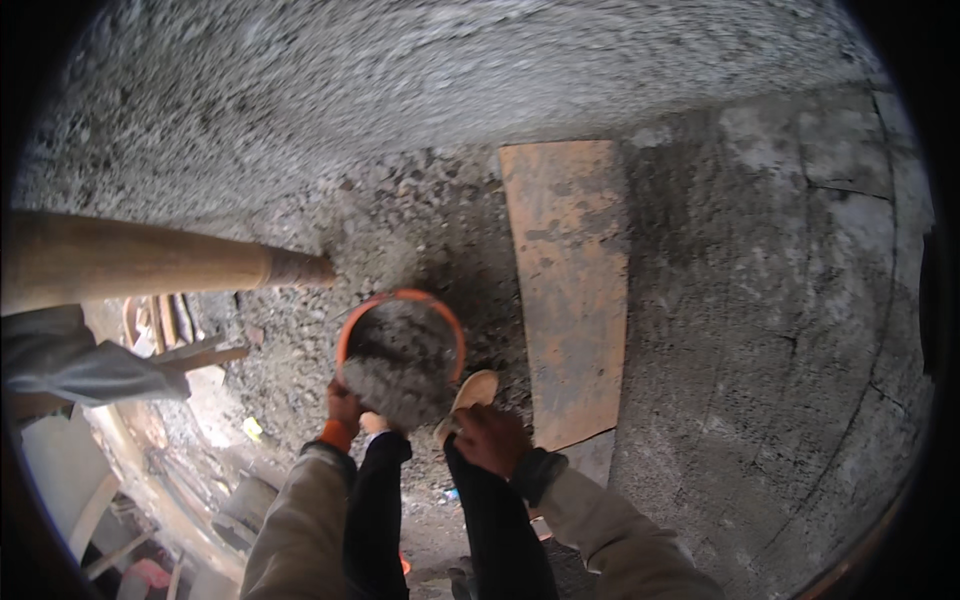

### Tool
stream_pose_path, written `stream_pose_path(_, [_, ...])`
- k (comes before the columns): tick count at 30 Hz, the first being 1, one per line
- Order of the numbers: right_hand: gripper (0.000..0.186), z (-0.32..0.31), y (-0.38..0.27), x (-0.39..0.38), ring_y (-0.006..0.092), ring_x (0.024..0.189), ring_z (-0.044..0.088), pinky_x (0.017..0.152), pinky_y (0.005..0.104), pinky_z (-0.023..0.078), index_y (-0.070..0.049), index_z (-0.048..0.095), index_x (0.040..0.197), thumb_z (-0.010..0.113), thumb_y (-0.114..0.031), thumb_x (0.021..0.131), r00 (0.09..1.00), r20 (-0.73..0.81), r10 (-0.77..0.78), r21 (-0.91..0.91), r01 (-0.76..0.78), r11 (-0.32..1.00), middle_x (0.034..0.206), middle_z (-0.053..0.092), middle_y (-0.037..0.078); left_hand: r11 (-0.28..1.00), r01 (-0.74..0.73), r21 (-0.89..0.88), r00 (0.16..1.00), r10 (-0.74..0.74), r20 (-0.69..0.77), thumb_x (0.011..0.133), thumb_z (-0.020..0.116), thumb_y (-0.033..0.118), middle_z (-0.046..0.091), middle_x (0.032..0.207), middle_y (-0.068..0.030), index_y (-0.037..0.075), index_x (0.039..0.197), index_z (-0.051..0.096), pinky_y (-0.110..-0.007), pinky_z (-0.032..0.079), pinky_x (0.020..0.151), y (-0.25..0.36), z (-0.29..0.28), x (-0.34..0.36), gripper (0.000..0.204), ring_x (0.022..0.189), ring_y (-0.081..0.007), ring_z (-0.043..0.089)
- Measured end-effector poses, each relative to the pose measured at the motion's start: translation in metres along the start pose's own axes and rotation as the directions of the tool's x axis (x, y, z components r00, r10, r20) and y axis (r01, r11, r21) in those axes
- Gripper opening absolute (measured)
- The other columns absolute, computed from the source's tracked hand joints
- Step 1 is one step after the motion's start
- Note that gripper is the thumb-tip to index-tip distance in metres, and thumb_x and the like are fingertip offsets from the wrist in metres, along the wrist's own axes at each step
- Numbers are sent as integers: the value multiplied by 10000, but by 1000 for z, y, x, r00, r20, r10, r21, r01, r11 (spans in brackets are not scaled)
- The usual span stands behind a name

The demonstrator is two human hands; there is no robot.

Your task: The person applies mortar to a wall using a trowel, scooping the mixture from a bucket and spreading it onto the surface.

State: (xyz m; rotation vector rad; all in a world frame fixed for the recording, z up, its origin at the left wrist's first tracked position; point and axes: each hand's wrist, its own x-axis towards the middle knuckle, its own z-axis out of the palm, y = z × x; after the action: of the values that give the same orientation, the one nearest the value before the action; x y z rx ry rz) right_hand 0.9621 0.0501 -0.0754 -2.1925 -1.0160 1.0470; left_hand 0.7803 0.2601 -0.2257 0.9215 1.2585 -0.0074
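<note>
Between my feet stands an orange-rimmed bucket (405, 296) with wet grey mortar (400, 385) in it, heaped toward its near side. My left hand (343, 405), with an orange band at the wrist, is closed on the bucket's near left rim. My right hand (490, 440) is closed in front of my right knee, just right of the bucket. What it holds, if anything, is hidden behind the fingers. Beyond that hand shows a tan, rounded shape (476, 388), perhaps my foot or sandal.
A mortar-stained wooden board (570, 290) lies right of the bucket. Farther right spreads rough grey cement (720, 300). A thick wooden pole (140, 262) reaches in from the left, above a hanging grey cloth (90, 355). A rough wall (420, 80) runs across the far side.
</note>
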Motion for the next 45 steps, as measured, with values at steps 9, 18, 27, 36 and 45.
stream_pose_path(9, [243,-202,76,26,96,603,572,521,250,490,-73,600,1010,660,-131,782,854,464,236,658,-510,554,799,614,45,996,30,84,998,-25,-53,843,489,80,617,880,-53,86,1076,544,-306,507,568,59,-31,-63,240,706,-166,607])
stream_pose_path(18, [194,-291,21,-64,244,681,639,601,370,517,-30,576,966,566,-121,795,889,-436,139,-95,-199,975,819,639,171,987,-135,91,986,143,-90,805,466,21,598,826,-16,34,1013,574,-259,460,525,102,2,-127,235,654,-101,556])
stream_pose_path(27, [301,-59,-15,-11,340,786,604,688,440,498,-69,557,971,617,-217,714,961,-96,260,-130,-271,954,937,549,164,947,-316,63,949,314,45,791,486,-62,603,794,-57,34,949,541,-280,518,584,109,103,-136,194,673,-148,608])
stream_pose_path(36, [420,-96,-35,-40,361,837,591,683,459,489,-70,507,1126,616,-203,742,960,-144,242,-41,-250,967,997,559,159,982,-147,-121,987,154,51,766,503,-69,629,792,-67,26,904,560,-287,514,575,147,106,-142,177,649,-157,609])
stream_pose_path(45, [373,-70,-67,-14,317,824,609,652,410,490,-60,514,1099,613,-207,770,986,-165,6,213,29,977,917,600,137,774,-6,-634,1000,-8,-19,820,559,40,644,873,-78,41,930,594,-304,535,693,107,59,-78,115,767,-181,638])
